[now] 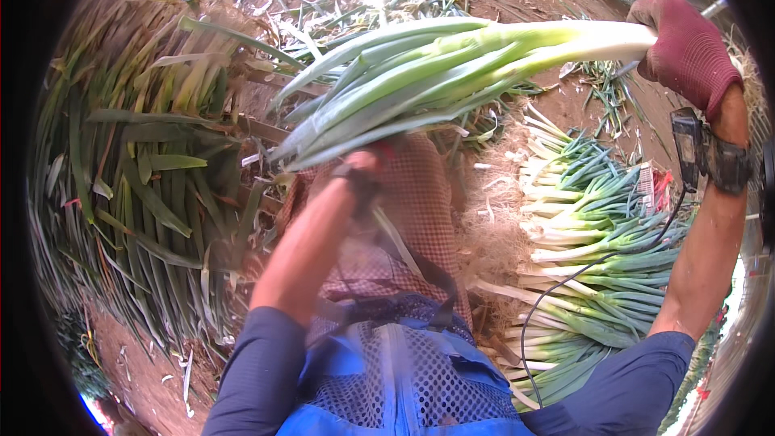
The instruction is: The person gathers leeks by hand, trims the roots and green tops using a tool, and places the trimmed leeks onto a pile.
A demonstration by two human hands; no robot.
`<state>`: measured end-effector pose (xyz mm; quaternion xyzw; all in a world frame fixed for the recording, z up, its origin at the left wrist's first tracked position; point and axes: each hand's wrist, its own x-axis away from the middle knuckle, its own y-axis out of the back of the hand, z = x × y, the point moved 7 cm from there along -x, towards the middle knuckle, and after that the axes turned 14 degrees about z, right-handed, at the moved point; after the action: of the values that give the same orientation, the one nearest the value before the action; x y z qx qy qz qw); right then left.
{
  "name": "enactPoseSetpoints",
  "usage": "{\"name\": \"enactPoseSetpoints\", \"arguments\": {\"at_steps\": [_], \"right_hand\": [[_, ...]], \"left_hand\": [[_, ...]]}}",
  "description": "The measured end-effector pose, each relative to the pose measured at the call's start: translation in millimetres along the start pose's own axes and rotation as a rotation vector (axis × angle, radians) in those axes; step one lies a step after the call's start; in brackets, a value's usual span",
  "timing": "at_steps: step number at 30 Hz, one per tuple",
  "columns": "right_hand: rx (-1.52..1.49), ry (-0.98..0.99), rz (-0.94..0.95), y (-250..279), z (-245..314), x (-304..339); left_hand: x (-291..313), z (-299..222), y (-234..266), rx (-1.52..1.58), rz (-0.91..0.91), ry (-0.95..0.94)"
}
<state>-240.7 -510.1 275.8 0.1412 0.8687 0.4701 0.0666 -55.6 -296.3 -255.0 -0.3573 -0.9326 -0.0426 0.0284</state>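
My gloved right hand point(690, 48), raised at the far right, is closed around the white end of a bunch of large green onions point(484, 56). Their long leaves stretch leftward across the view, above my lap. My left hand point(378, 153) is under the leaf tips and smeared by motion, so its fingers cannot be made out. A pale leaf strip point(395, 238) hangs just below it. Behind the glove passes a thin pale rod point(714, 8); whether I hold it is unclear.
To my left rises a large pile of untrimmed green onions point(161, 194). Trimmed green onions point(581, 250) lie in a row to my right, white ends toward me. Peeled leaf scraps point(379, 4) cover the ground ahead. A black cable point(537, 307) runs from my right wrist device.
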Motion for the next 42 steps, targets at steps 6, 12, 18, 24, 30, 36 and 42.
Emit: {"name": "enactPoseSetpoints", "arguments": {"at_steps": [6, 12, 18, 24, 30, 36, 42], "right_hand": [[-0.245, -0.297, 0.145, -83.7, -138.2, 33.1], [-0.604, -0.841, 0.012, -191.5, -250.2, 220.7], [-1.179, -1.064, 0.256, -416.2, -148.2, 383.5], [-2.084, -1.336, -0.542, -571.2, 19.3, 395.9], [-2.238, -1.674, -0.526, -548.7, 64.7, 359.7], [-2.488, -1.336, -0.552, -506.3, 103.8, 328.3], [-2.593, -1.424, -0.355, -546.4, 134.8, 324.0]], "left_hand": [[65.3, -31.4, 161.6, -0.982, 0.011, 0.223], [124.0, 45.8, 209.0, -0.579, 0.058, 0.676], [163.7, 104.6, 186.9, -0.249, 0.195, 0.664], [161.2, 121.5, 167.1, -0.041, 0.203, 0.571], [203.4, 120.3, 198.5, -0.124, 0.046, 0.528], [219.5, 118.6, 191.8, 0.028, 0.007, 0.563], [216.4, 104.4, 185.7, -0.058, -0.045, 0.661]]}}
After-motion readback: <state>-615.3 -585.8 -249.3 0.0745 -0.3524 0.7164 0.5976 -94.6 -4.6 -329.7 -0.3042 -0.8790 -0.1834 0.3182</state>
